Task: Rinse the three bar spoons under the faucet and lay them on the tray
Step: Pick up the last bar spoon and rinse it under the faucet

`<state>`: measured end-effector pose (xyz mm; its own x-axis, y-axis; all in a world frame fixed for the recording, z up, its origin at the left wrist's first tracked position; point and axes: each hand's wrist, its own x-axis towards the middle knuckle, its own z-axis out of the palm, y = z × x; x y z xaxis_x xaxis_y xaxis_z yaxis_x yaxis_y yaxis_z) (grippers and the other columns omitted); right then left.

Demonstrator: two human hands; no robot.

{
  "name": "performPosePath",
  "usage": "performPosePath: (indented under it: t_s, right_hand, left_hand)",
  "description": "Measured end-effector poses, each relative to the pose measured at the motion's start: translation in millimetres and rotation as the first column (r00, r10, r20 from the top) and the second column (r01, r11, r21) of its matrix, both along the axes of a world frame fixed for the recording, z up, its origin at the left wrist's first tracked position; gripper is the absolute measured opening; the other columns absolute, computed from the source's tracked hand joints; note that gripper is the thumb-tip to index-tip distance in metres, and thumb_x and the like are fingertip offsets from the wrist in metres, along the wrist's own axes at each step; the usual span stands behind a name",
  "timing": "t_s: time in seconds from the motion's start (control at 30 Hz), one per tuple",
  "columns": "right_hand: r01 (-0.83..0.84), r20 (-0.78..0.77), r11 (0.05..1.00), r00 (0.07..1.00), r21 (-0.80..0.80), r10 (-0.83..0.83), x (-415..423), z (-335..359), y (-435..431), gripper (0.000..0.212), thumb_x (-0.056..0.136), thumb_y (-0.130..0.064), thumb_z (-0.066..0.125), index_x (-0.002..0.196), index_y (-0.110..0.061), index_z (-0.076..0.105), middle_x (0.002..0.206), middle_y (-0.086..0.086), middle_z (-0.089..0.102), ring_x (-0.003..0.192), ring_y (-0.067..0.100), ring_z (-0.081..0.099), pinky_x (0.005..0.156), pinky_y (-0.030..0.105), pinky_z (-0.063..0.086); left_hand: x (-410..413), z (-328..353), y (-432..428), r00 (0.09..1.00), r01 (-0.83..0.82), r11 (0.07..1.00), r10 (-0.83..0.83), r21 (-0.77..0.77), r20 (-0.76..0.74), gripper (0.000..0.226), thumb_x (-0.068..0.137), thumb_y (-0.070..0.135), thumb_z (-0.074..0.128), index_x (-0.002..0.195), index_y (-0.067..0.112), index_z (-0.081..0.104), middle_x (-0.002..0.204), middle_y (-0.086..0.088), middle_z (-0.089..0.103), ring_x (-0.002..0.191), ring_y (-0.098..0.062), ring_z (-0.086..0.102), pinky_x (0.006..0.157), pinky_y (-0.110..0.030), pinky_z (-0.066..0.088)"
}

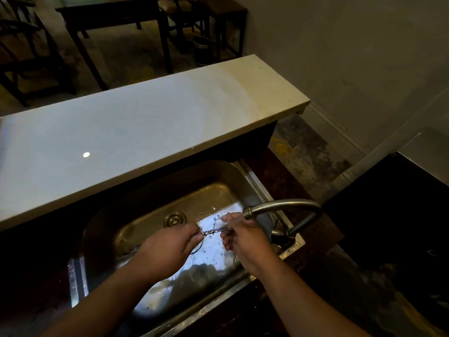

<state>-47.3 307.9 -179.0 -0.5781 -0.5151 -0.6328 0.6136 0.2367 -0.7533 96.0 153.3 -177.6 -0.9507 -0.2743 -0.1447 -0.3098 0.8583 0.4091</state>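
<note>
**Ben:** Where are the hands?

**Mia:** Both are over the sink (77,280). The left hand (170,249) and the right hand (245,237) are near each other, with a small gap between them.

**Ben:** What is in the gap?

**Mia:** A bar spoon (215,231). Its twisty metal stem runs across from one hand to the other.

**Ben:** Who holds it?

**Mia:** Both do. The left hand pinches one end with its fingertips. The right hand has its fingers curled round the other end.

**Ben:** Is it just one spoon?

**Mia:** I see one stem. It is thin and shiny, though, so I cannot tell if more are tucked in with it.

**Ben:** Where is the faucet?

**Mia:** The faucet (279,206) bends over from the right side. Its tip sits just above the right hand. Little water drops (216,218) splash just past the stem, between the hands.

**Ben:** What else is close?

**Mia:** The round drain (175,218) is just beyond the left hand's fingers. A long white counter (145,132) lies well beyond both hands, on the far side of the sink.
</note>
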Motion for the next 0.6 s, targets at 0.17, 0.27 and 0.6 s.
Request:
performPosePath:
  t_s: [0.17, 0.27, 0.6]
  right_hand:
    - [-0.026, 0.024, 1.0, 0.999, -0.011, 0.026, 3.1, 2.1, -3.2, 0.039, 0.107, -0.04, 0.049, 0.09, -0.009, 0.065, 0.057, 0.003, 0.061, 0.05, 0.014, 0.051, 0.051, 0.027, 0.042]
    - [-0.066, 0.088, 0.998, 0.994, -0.007, 0.066, 0.9, 5.4, -4.6, 0.052, 0.106, -0.053, 0.041, 0.088, -0.012, 0.067, 0.059, 0.009, 0.063, 0.048, 0.018, 0.053, 0.048, 0.027, 0.042]
    - [-0.002, 0.113, 0.993, 0.993, -0.117, 0.016, 1.5, -2.6, 0.5, 0.035, 0.103, -0.04, 0.058, 0.083, -0.014, 0.071, 0.06, 0.004, 0.063, 0.054, 0.013, 0.056, 0.052, 0.024, 0.046]
  left_hand:
    - [-1.7, -3.2, 0.0, 0.996, 0.015, 0.998, -0.01, 0.06, -0.088, 0.021, 0.104, 0.046, 0.041, 0.094, 0.031, 0.052, 0.085, 0.014, 0.05, 0.077, -0.01, 0.048, 0.067, -0.033, 0.04]
    - [-2.5, -4.8, -2.3, 0.994, 0.032, 0.996, -0.023, 0.089, -0.104, 0.016, 0.105, 0.037, 0.045, 0.106, 0.031, 0.06, 0.096, 0.011, 0.055, 0.088, -0.012, 0.055, 0.075, -0.032, 0.045]
    - [-1.1, -1.6, -1.4, 0.999, 0.03, 0.992, -0.024, 0.12, -0.048, 0.032, 0.104, 0.051, 0.037, 0.116, 0.033, 0.061, 0.103, 0.014, 0.061, 0.094, -0.006, 0.056, 0.081, -0.031, 0.048]
